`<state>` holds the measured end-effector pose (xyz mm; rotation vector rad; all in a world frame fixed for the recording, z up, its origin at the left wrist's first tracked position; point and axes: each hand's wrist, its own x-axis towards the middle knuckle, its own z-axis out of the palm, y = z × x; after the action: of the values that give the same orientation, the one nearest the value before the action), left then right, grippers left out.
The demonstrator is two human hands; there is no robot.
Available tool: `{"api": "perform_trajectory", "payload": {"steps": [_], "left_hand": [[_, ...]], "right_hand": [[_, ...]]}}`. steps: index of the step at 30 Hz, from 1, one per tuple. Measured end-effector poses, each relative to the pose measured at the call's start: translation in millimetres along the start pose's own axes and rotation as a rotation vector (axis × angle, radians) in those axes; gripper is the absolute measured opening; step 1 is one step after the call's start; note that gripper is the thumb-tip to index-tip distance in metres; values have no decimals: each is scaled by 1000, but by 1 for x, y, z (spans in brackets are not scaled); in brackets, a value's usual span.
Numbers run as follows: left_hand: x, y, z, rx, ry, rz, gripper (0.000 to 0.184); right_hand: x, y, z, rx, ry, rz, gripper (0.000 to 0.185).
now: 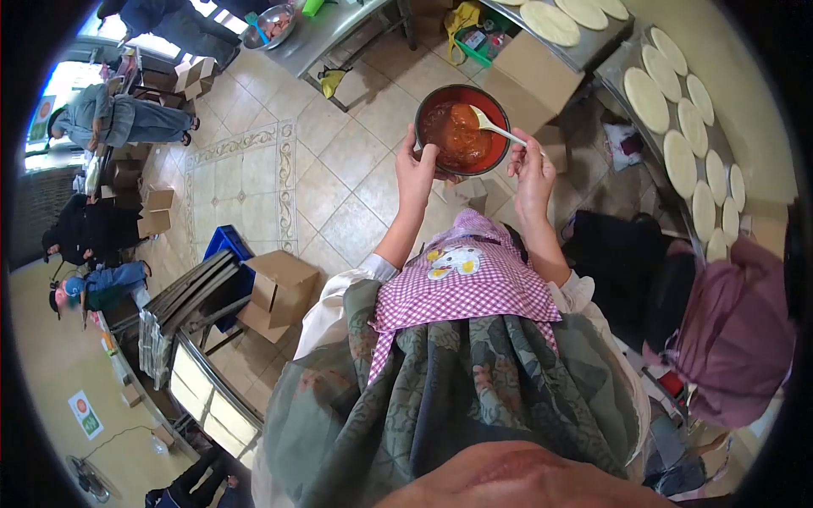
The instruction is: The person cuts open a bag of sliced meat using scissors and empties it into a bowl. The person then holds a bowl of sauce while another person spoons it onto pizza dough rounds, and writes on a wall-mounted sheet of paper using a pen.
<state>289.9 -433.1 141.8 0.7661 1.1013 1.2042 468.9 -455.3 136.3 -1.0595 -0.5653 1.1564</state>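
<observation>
A dark-rimmed round bowl (506,152) with a red inside is held out in front of me, above the tiled floor. Red sauce (453,151) covers much of its bottom. My left hand (415,169) grips the bowl's left side, the thumb over the rim. Between the fingers of my right hand (533,173) is the handle of a white spoon (500,129). Its head dips into a thick mound of the sauce. A pink checked apron (466,284) hangs on my front, just below the bowl.
Flat dough rounds (680,165) lie on trays at the right, more at the top right. A metal table (326,38) carries a steel bowl (269,27). Cardboard boxes (275,292) stand on the floor. Several people are at the left; a person in mauve (728,330) is close at right.
</observation>
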Motion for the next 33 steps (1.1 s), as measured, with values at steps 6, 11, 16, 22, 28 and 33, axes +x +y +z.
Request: {"api": "perform_trajectory", "payload": {"steps": [6, 11, 16, 22, 28, 33], "left_hand": [[149, 13, 3, 39, 42, 1, 61], [250, 60, 16, -8, 46, -27, 53], [354, 75, 10, -47, 46, -63, 43], [495, 78, -15, -103, 24, -103, 41], [614, 101, -48, -127, 56, -131, 42], [678, 117, -75, -93, 101, -134, 46]], "right_hand": [[147, 15, 42, 146, -45, 179, 34], [255, 7, 91, 199, -105, 220, 33], [347, 8, 140, 171, -108, 177, 34], [473, 32, 200, 163, -108, 67, 34], [602, 58, 272, 143, -22, 3, 35], [707, 106, 321, -64, 72, -110, 30]]}}
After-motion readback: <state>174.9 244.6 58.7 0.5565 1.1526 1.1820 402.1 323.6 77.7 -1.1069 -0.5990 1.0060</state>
